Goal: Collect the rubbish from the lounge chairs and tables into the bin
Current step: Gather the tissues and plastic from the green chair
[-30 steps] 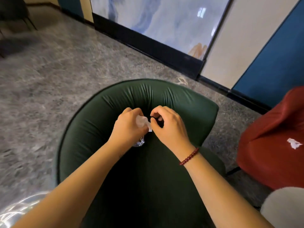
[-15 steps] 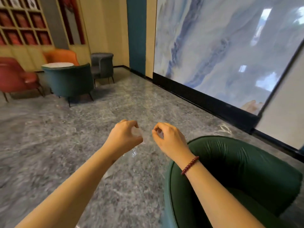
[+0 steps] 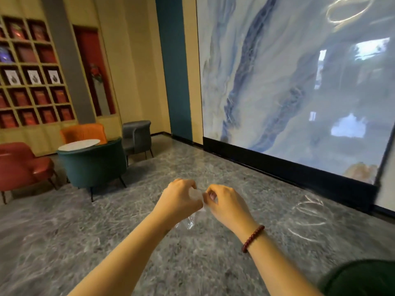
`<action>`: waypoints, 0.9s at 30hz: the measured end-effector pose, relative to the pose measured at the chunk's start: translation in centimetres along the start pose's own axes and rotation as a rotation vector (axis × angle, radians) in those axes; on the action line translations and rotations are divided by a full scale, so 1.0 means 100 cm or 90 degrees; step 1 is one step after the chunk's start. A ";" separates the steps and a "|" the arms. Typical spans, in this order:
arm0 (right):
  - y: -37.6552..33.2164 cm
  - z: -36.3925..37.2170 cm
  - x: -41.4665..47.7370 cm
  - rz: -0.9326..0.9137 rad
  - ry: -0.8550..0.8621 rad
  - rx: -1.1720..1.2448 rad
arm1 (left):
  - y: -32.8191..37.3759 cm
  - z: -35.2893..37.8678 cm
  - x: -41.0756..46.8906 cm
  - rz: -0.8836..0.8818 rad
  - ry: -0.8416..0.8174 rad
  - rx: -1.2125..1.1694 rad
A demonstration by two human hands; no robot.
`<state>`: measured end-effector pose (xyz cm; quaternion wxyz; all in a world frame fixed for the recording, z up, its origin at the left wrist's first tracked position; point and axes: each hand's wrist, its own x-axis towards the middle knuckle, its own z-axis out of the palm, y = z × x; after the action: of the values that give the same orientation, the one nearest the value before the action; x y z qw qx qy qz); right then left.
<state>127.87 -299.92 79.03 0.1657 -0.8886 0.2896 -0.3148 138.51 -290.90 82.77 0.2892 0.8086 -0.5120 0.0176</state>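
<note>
head camera looks forward-down, hands (image 3: 201, 201) close.

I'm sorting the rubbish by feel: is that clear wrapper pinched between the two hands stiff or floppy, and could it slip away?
The clear wrapper is probably floppy: it hangs crinkled below the left hand. It looks thin and see-through, so likely very light. The right hand pinches only a small edge, so the glossy film could slip.

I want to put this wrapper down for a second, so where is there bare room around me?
The round white tabletop looks bare, but it is hemmed in by the teal chair, orange chair and red chair. Open grey floor stretches between those chairs and the dark skirting. Both hands, left hand and right hand, grip the clear wrapper.
</note>
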 end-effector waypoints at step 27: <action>0.400 -0.153 0.141 0.739 0.329 -0.325 | 0.315 0.353 0.417 0.761 -0.433 -0.207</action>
<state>110.39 -341.42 77.95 0.0184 -0.4969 0.8147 -0.2984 122.45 -351.92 81.09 0.1713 0.2961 -0.9265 -0.1567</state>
